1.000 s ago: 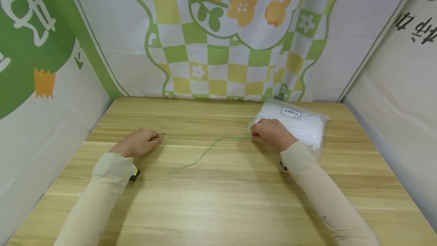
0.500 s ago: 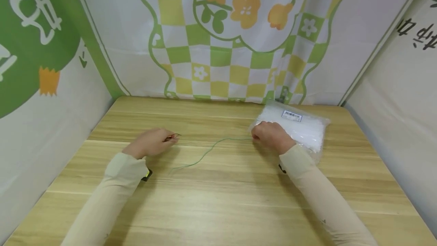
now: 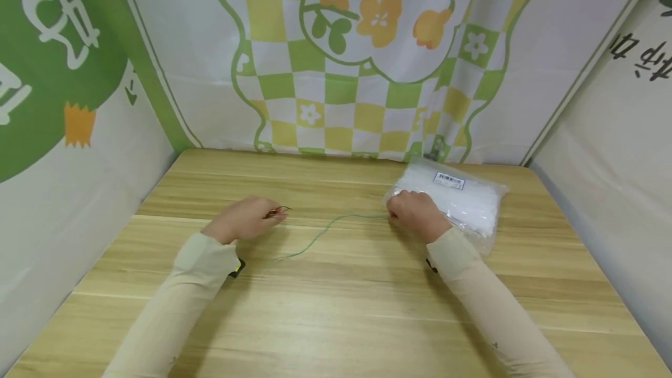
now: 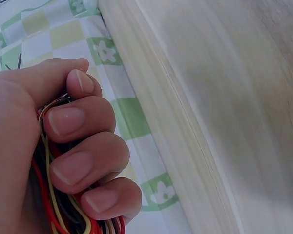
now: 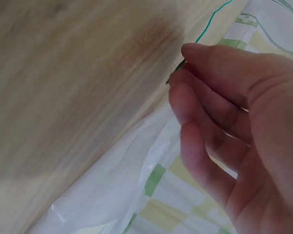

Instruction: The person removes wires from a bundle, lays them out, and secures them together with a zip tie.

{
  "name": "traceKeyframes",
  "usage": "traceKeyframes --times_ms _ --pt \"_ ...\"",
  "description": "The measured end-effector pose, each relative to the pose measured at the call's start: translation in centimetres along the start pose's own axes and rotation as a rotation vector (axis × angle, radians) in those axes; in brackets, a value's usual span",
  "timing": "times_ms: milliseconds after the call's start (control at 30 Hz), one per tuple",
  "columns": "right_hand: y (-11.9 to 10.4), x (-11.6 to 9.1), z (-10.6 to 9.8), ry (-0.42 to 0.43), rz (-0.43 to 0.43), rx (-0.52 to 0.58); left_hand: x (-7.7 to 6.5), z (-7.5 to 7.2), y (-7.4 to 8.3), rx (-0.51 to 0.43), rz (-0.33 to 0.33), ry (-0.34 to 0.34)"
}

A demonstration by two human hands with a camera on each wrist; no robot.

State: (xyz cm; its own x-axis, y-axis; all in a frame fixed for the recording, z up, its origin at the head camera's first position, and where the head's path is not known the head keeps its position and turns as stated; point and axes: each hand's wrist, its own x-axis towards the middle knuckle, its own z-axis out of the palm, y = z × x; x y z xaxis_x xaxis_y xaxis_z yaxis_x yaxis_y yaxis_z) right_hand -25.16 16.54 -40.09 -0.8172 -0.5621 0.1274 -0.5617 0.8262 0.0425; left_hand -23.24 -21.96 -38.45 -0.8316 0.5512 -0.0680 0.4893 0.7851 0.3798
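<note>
My left hand (image 3: 247,219) is curled round a bundle of thin wires (image 4: 53,195) in red, yellow and black; one wire end pokes out past the fingertips in the head view. In the right wrist view, the thumb and forefinger of my right hand (image 5: 224,102) pinch one end of a green wire (image 5: 212,18), with a short tip sticking out beyond them. From there the green wire (image 3: 325,229) runs leftward in a loose S-curve over the table, its far end near the left wrist. My right hand overlaps the near-left corner of a clear plastic bag (image 3: 446,197) with white contents.
The bag carries a barcode label (image 3: 449,180) and lies at the back right of the wood-grain table (image 3: 325,319). A patterned curtain (image 3: 341,86) hangs along the back edge, and pale cloth walls stand on both sides.
My left hand has moved to the right with the wire bundle, closer to the green wire. The right hand keeps its pinch on the wire end and has barely moved.
</note>
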Motion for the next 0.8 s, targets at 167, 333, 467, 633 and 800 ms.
traceKeyframes --times_ms 167,333,467,633,800 --pt "-0.2 0.2 0.0 -0.023 0.023 -0.001 0.5 0.2 0.7 0.000 0.019 0.009" --pt "-0.5 0.1 0.3 0.001 0.013 -0.020 1.0 0.7 1.3 0.014 0.030 0.006" --pt "-0.6 -0.1 0.4 0.006 0.018 -0.032 1.3 1.0 1.8 0.007 0.037 -0.002" --pt "-0.4 -0.6 0.6 0.025 0.031 -0.052 1.6 1.3 2.2 0.011 0.052 -0.009" --pt "-0.3 -0.9 0.7 0.024 0.062 -0.051 1.8 1.7 2.5 -0.018 0.068 -0.019"
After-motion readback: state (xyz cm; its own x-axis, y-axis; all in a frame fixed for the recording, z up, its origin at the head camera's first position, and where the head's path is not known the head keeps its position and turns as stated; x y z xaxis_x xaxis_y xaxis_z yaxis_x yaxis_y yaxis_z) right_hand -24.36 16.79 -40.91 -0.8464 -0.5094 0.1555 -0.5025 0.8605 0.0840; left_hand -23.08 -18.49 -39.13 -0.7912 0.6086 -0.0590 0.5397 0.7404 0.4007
